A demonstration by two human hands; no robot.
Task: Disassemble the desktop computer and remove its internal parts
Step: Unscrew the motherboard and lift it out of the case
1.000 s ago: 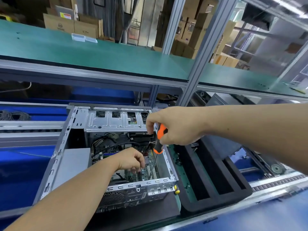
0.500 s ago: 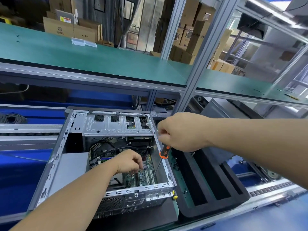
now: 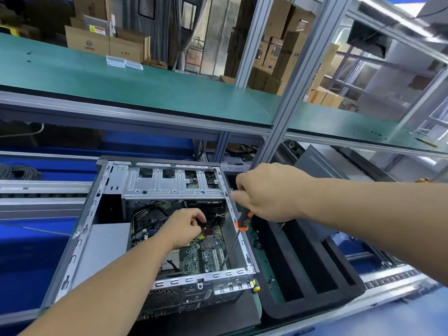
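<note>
An open desktop computer case (image 3: 80, 238) lies on its side on the bench, its green motherboard (image 3: 208, 253) exposed. My right hand (image 3: 269, 192) grips an orange-and-black screwdriver (image 3: 242, 221) above the case's right wall; the shaft slants down to the board's lower right corner. My left hand (image 3: 184, 226) reaches inside the case with fingers curled over the board near black cables (image 3: 145, 212); what it pinches is hidden. A silver drive cage (image 3: 174, 183) spans the far end of the case.
A black foam tray (image 3: 303, 267) with long slots sits right of the case. A green shelf (image 3: 145, 83) on aluminium posts (image 3: 286, 112) hangs overhead. Blue conveyor surfaces lie left and right. A grey case panel (image 3: 315, 161) leans behind my right arm.
My right hand has moved right and up slightly with the screwdriver, its tip staying near the board's lower right. My left hand stays inside the case.
</note>
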